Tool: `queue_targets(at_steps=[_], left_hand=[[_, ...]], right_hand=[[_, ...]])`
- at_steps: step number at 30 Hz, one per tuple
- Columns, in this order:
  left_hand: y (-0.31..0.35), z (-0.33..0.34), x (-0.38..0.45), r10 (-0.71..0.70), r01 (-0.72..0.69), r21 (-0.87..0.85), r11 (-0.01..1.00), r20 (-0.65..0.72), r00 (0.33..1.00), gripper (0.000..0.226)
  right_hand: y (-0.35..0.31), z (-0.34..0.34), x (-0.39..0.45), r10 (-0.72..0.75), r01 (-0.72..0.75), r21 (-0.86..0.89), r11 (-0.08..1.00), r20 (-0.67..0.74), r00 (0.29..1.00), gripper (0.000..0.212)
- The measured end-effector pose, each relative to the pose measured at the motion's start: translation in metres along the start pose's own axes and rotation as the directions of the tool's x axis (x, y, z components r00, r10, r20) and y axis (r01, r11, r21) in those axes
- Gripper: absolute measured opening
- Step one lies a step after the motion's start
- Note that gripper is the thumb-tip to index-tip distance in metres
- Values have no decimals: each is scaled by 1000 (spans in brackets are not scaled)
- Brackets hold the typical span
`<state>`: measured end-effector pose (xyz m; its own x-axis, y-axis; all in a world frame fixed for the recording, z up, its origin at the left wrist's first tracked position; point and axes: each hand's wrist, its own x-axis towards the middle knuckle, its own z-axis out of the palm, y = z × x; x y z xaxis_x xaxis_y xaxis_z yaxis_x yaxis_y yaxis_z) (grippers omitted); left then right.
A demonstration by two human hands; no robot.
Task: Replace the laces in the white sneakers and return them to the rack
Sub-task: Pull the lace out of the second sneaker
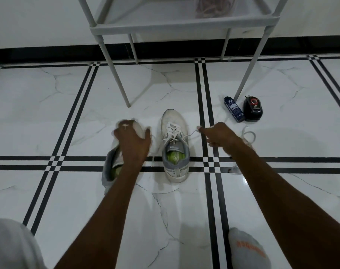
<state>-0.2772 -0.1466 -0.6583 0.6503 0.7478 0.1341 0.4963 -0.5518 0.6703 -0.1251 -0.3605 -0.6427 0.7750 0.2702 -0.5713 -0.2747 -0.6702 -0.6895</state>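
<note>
Head view: both white sneakers sit on the tiled floor [184,210] before the rack [184,26]. The left hand [133,144] lies over the left sneaker [112,171], its grip curled around the upper. The right hand [219,135] pinches a lace end [192,133] running from the laced right sneaker [175,148]. By my judgement, unlacing is underway; next the lace must be drawn out through the eyelets.
</note>
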Motion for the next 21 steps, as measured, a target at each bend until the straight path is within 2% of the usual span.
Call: queue_targets(at_steps=[1, 3, 5, 7, 11, 13, 16, 18, 19, 20, 21], left_hand=[[-1, 7, -6, 115, -113, -39, 993, 68, 991, 51], [7, 17, -17, 243, -225, -103, 969, 219, 945, 37], [16, 24, -20, 348, -348, -55, 936, 285, 893, 30], [23, 31, -20, 419, -454, 31, 890, 337, 844, 26], [26, 40, -13, 472, -567, 180, 804, 387, 792, 24], [32, 42, -11, 455, -557, 200, 806, 393, 799, 22], [38, 45, -12, 432, -556, 217, 802, 433, 791, 18], [39, 44, -12, 449, -557, 208, 804, 401, 798, 13], [37, 42, -12, 426, -491, 174, 854, 308, 851, 9], [34, 39, -10, 315, -337, 120, 934, 173, 933, 5], [31, 35, -6, 118, -121, 46, 992, 51, 992, 4]], right_hand=[[-3, 8, -3, -60, 63, -66, 996, 45, 997, 64], [-7, 27, -7, -159, 186, -199, 962, 144, 977, 70], [-8, 42, -10, -277, 303, -317, 899, 127, 953, 62], [-4, 51, -13, -384, 387, -311, 868, 73, 920, 51], [4, 52, -17, -445, 429, -213, 878, -27, 895, 48], [8, 51, -15, -424, 405, -189, 895, -69, 903, 42], [9, 52, -14, -427, 399, -231, 887, -82, 901, 22], [9, 52, -14, -432, 400, -255, 880, -86, 898, 23], [10, 52, -14, -424, 391, -253, 885, -92, 901, 25], [10, 51, -13, -406, 375, -242, 895, -94, 909, 26], [10, 51, -12, -387, 358, -226, 906, -95, 917, 25]])
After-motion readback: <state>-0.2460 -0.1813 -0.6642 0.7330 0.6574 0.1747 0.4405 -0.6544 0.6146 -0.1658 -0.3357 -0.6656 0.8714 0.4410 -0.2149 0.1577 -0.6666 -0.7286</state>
